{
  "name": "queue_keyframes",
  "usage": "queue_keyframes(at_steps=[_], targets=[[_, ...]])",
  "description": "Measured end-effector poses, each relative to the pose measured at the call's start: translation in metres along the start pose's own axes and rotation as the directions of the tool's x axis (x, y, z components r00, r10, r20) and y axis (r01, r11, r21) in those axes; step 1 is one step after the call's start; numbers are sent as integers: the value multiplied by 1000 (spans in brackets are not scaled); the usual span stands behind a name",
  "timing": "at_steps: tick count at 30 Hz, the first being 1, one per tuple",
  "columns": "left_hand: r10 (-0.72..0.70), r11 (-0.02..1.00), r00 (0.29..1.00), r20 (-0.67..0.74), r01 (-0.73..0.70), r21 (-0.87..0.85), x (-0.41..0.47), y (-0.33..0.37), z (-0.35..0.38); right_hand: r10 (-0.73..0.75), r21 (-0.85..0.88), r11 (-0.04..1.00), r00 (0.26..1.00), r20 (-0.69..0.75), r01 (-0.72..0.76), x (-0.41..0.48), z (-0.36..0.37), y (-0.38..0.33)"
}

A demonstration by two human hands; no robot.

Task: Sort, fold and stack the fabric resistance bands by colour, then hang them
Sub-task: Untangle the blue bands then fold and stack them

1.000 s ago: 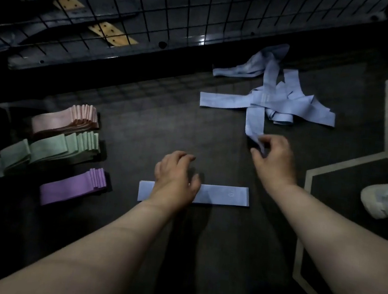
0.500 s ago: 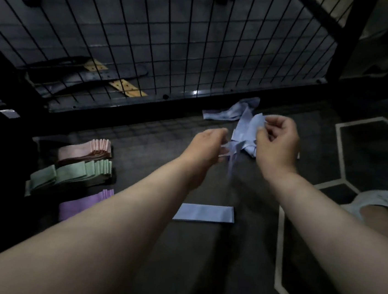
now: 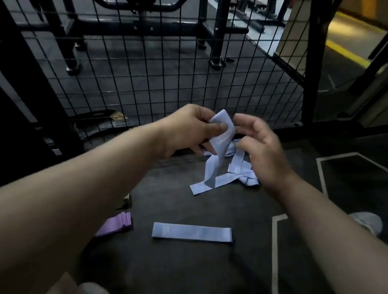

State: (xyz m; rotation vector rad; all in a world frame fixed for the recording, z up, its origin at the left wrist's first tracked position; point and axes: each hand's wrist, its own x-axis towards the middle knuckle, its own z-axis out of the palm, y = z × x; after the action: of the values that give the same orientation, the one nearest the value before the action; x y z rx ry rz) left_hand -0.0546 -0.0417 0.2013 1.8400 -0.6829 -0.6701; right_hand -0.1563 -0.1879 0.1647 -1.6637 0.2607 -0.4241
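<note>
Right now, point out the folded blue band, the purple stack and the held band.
folded blue band [image 3: 192, 233], head view, middle of its top face
purple band stack [image 3: 116, 225], head view, fanned end
held blue band [image 3: 223, 117], head view, upper fold

Wire fence [image 3: 148, 75] blocks ahead; bare floor [image 3: 198, 279] lies open below.

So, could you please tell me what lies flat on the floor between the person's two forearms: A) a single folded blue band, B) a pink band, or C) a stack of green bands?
A: a folded blue band lies flat on the dark floor between the forearms, while the left hand pinches a raised blue band above the loose pile.
</note>
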Motion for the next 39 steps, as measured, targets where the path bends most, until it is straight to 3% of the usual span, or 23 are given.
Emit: queue_keyframes(at_steps=[3, 7, 11, 15, 19, 22, 26, 34, 39], targets=[[87, 995, 992, 90, -91, 49, -25, 31, -16, 78, -49, 997, 953, 294, -67, -18, -6, -13], [132, 990, 990, -49, -129, 51, -47, 54, -35, 209, -254, 962, 870, 446, -100, -48, -16, -21], [116, 992, 976, -185, -124, -32, -67, 59, -57, 362, -342, 918, 776, 516, -200, -81, -28, -26], [47, 993, 973, -228, -70, -90, -89, 53, -73, 410, -381, 889, 811, 417, -254, -104, -43, -22], [-20, 967, 961, -275, -51, -250, -111, 48, -80, 335, -333, 913, 901, 277, -237, -116, -55, -26], [-68, 944, 962, -265, -24, -329, -124, 45, -85, 269, -180, 951, 960, 75, -252, -118, -60, -35], [-142, 941, 954, -263, 49, -334, -134, 38, -87, 257, 31, 966, 956, -143, -255, -113, -72, -42], [-209, 935, 937, -280, 107, -338, -146, 19, -76, 263, 136, 962, 943, -205, -239, -110, -80, -45], [-274, 942, 914, -300, 192, -275, -139, -16, -70, 253, -51, 960, 932, -261, -275, -103, -74, -22]])
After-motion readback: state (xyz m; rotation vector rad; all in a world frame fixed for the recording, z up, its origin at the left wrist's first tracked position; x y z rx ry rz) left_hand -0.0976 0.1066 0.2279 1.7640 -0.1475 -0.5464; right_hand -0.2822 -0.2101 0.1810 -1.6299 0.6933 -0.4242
